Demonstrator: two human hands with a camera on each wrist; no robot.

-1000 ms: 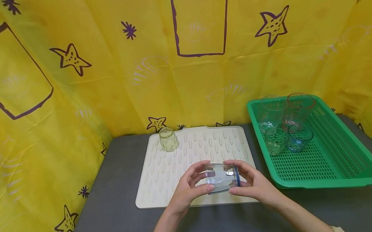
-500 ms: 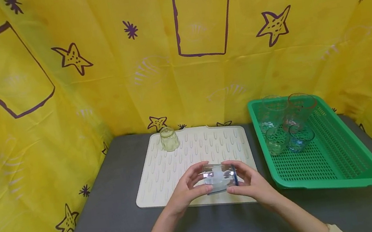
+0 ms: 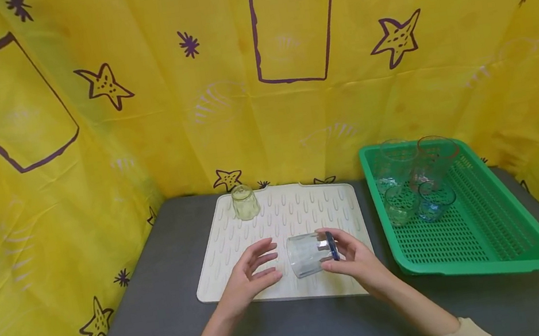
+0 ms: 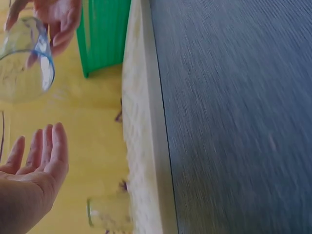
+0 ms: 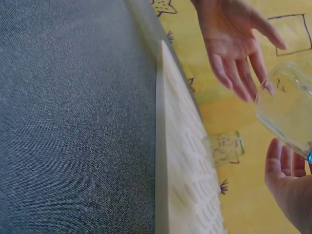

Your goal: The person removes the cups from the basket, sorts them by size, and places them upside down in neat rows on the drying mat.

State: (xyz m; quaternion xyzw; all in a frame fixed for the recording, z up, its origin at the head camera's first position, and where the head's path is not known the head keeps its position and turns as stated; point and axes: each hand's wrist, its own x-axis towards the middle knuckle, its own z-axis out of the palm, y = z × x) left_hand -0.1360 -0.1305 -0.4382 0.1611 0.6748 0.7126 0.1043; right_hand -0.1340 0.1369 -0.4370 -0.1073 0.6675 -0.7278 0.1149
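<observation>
One glass (image 3: 305, 256) | sideways in right hand (image 3: 359, 262) | left hand (image 3: 245, 275) apart

Above the matt, ridged mat (image 3: 230, 255), the tumbler (image 3: 305, 255) looked like smooth, glossy glass. Right of the mat, the basket (image 3: 478, 268) seemed slightly shiny, perforated plastic. The tabletop (image 3: 152, 325) beneath the mat looked matt and finely textured; the curtain (image 3: 166, 142) behind it, creased cloth.

The glass (image 3: 306, 256) at lower centre was clear, blue at one end; the cloth (image 3: 243, 131) above, yellow with purple stars (image 3: 398, 41).
</observation>
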